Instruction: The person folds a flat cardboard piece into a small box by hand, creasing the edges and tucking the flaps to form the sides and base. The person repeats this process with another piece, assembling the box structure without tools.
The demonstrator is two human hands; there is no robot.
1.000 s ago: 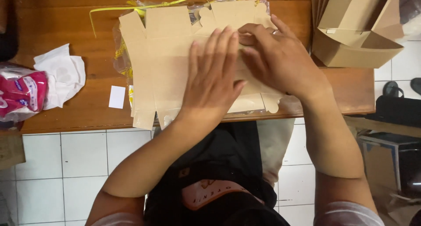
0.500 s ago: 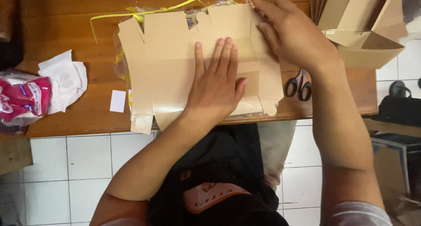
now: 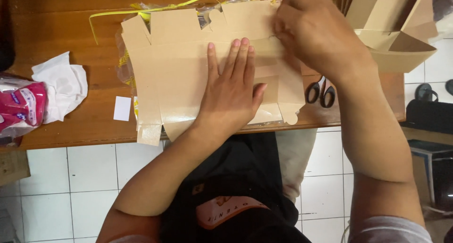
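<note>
Hands (image 3: 231, 89) (image 3: 314, 33) press flat cardboard box blank (image 3: 174, 68).

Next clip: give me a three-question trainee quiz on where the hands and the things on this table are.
1. True or false: the left hand lies flat, palm down, on the cardboard sheet.
2. What lies on the table just right of the sheet's lower corner? A) scissors B) a stapler C) a tape roll
3. Fill in: the right hand works at the sheet's upper ____ part.

Key:
1. True; its fingers are stretched out on the sheet.
2. A; the black-handled scissors lie partly under the right forearm.
3. Right; the fingers pinch the card there, next to the folded boxes. A white tissue and a pink packet lie at the far left.
</note>
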